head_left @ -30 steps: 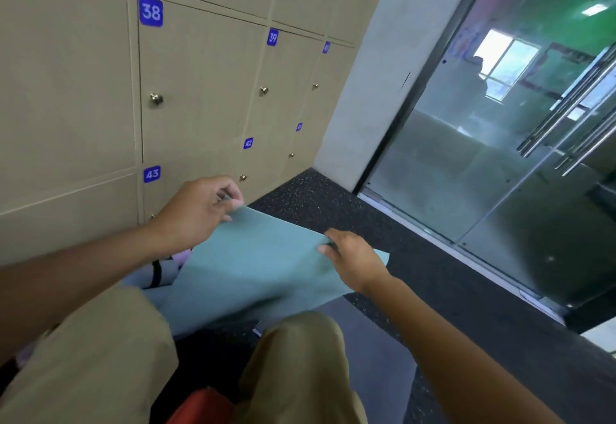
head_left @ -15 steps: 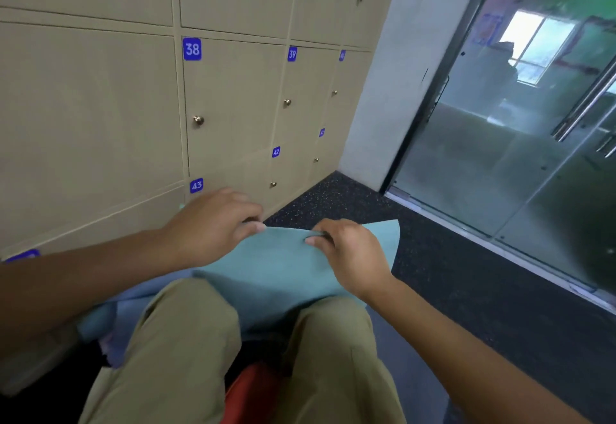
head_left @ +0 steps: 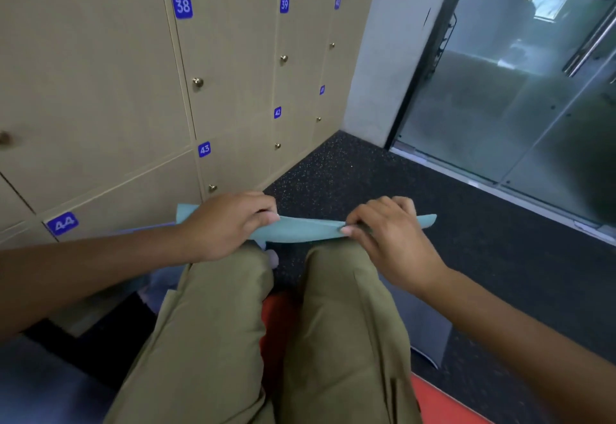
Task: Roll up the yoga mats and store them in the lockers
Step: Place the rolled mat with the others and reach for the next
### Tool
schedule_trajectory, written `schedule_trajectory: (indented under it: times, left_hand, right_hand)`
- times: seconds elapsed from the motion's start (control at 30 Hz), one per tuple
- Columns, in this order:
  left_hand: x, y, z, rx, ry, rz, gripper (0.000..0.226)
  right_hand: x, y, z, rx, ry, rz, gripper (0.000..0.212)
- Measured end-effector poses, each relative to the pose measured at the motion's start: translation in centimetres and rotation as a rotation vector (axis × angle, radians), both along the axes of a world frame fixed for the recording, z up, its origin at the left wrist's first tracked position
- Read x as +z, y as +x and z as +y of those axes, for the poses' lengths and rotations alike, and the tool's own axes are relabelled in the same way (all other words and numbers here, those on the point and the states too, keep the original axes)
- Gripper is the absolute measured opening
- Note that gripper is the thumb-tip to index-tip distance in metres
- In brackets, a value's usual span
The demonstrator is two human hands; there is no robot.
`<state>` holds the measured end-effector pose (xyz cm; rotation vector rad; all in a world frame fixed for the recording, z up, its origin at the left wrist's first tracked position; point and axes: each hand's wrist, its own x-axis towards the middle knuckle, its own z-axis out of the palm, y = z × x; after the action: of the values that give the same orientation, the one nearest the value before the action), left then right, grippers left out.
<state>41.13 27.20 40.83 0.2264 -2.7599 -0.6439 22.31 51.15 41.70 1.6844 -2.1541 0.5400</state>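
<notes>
My left hand (head_left: 230, 227) and right hand (head_left: 391, 240) each grip the folded front edge of the teal yoga mat (head_left: 306, 228), just past my knees. If my pinches tighten unevenly, I judge the first turn skews and the roll telescopes.

The person wears olive-khaki trousers (head_left: 216, 340) of smooth, slightly shiny cloth, with soft folds over both thighs and a long seam running down the right leg. Both forearms are bare, with no sleeve showing on either one. The left hand (head_left: 226, 223) and the right hand (head_left: 390, 237) are bare as well, with short, pale fingernails at the fingertips.
</notes>
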Motion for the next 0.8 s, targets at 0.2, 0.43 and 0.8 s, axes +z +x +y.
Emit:
schedule_trajectory:
  times: [0.2, 0.43, 0.8]
  left_hand:
    - [-1.1, 3.7, 3.6, -0.029, 0.102, -0.01, 0.027]
    - [-4.0, 9.4, 8.8, 0.112, 0.327, 0.026, 0.029]
    - [-2.6, 15.1, 14.1, 0.309, 0.372, 0.051, 0.027]
  right_hand:
    - [-3.5, 3.7, 4.3, 0.064, -0.005, -0.197, 0.026]
    - [-5.7, 8.2, 8.0, 0.07, 0.031, -0.397, 0.028]
    - [-3.7, 13.7, 12.2, 0.122, 0.033, -0.532, 0.023]
